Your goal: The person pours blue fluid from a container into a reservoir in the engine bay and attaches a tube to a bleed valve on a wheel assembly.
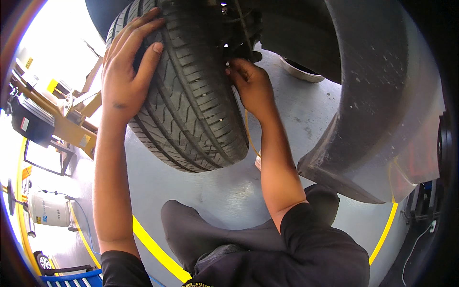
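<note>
A black car tyre [186,105] with wavy tread grooves hangs above the grey floor, turned at an angle. My left hand [125,71] lies on its outer edge and tread, fingers stretched out and holding nothing. Behind the tyre's inner side, my right hand [254,88] has its fingers pinched together beside dark brake and suspension parts [241,28]. What sits between those fingertips is too small and shaded to name. Below the right hand, a thin yellowish tube [247,129] runs down toward a pale object [258,162], mostly hidden by my forearm.
At the right, the scuffed dark bumper edge [354,119] curves close to my right arm. A round pale basin [301,72] stands on the floor under the car. Tan lift equipment [71,129] and a white tank [50,209] are at left. A yellow line [158,251] crosses the floor.
</note>
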A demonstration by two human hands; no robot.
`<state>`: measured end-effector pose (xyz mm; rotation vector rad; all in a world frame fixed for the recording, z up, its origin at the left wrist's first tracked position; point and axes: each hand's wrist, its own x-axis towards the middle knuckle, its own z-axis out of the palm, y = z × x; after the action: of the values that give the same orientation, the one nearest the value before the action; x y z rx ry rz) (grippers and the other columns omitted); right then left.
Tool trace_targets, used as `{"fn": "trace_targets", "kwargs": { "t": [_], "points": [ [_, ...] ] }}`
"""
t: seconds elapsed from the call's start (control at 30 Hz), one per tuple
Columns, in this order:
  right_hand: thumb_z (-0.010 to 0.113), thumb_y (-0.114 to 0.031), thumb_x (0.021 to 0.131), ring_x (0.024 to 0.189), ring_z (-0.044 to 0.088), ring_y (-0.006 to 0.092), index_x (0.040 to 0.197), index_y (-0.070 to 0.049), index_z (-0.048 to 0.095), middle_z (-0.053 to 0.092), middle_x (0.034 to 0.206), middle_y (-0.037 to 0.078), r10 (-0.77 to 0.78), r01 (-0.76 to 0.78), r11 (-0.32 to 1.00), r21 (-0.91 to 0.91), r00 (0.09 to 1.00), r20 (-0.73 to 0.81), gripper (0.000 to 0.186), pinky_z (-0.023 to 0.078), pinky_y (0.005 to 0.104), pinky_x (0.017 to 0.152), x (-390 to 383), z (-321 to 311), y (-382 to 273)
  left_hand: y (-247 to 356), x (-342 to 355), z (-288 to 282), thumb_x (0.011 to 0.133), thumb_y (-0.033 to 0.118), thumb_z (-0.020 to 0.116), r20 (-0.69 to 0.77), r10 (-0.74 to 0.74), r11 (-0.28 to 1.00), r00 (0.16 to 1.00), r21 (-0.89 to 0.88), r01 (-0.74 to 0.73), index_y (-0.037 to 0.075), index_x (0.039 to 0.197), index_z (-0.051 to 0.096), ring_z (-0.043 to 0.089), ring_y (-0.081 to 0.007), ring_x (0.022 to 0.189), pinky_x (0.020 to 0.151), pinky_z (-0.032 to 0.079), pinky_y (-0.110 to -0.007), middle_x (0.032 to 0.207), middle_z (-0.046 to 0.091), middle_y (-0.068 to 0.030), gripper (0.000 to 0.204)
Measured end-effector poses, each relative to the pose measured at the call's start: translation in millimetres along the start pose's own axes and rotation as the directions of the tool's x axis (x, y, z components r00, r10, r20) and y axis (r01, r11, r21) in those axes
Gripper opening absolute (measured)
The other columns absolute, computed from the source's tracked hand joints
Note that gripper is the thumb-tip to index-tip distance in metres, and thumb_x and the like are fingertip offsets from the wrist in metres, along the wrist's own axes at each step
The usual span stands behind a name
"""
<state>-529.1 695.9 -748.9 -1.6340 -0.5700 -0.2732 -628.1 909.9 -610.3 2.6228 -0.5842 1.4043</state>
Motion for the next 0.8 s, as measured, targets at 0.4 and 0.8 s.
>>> {"fn": "trace_targets", "kwargs": {
  "t": [0.4, 0.8],
  "points": [
    [0.068, -0.023, 0.096, 0.096, 0.073, 0.0294, 0.115, -0.006, 0.072, 0.075, 0.106, 0.016, -0.173, 0.154, 0.972, -0.177, 0.980, -0.095, 0.026, 0.053, 0.0375, 0.085, 53, 17, 13, 3, 6, -6, 0.098, 0.030, 0.058, 0.030, -0.035, 0.999, 0.999, 0.040, 0.034, 0.013, 0.129, 0.067, 0.050, -0.0313, 0.139, 0.117, 0.034, -0.045, 0.146, 0.059, -0.0071, 0.037],
    [0.069, -0.015, 0.096, 0.077, 0.071, 0.0143, 0.121, -0.002, 0.070, 0.076, 0.096, 0.010, 0.130, -0.102, 0.962, 0.252, 0.987, -0.097, 0.028, 0.055, 0.0265, 0.069, 21, -2, 33, 16, 30, -13, 0.098, 0.029, 0.062, 0.080, -0.079, 0.993, 0.994, -0.084, 0.086, 0.007, 0.125, 0.067, 0.055, -0.0323, 0.128, 0.113, 0.037, -0.041, 0.129, 0.065, -0.0117, 0.035]
  ]
}}
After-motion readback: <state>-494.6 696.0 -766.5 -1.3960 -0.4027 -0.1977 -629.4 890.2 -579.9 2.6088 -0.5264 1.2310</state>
